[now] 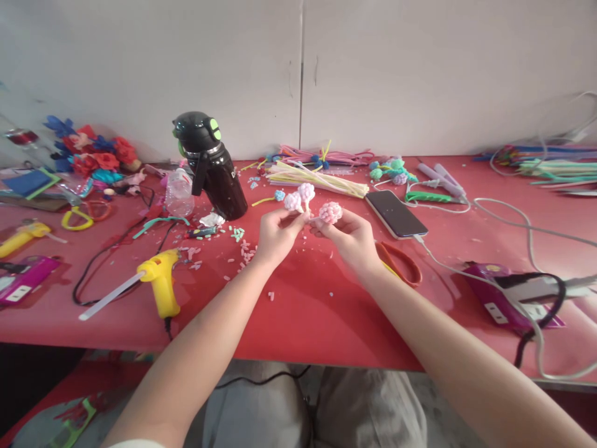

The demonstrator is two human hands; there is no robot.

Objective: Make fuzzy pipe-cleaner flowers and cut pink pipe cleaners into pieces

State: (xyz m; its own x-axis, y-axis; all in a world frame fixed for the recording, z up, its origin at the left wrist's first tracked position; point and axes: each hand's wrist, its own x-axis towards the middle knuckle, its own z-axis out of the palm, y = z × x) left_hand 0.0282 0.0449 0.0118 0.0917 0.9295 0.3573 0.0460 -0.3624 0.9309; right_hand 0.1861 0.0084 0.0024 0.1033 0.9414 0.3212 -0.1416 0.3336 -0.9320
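Observation:
My left hand (280, 231) pinches the stems of a pair of pale lilac pom-pom flowers (299, 196), their fluffy heads standing up above the fingertips. Close against it, my right hand (351, 238) is closed on a pink pom-pom flower (331, 213), held by its short stem between thumb and fingers. The fingertips of both hands almost meet over the red table (298, 317). A small blue pom-pom on a yellow stem (278, 195) lies just behind my left hand. Orange-handled scissors (402, 266) are partly hidden by my right hand.
A black bottle (217, 174) and a yellow glue gun (161, 280) stand and lie to the left. Behind my hands are cream pipe cleaners (321, 179). A phone (396, 213) on a white cable and a purple power strip (504, 298) are at right. Clipped bits litter the middle.

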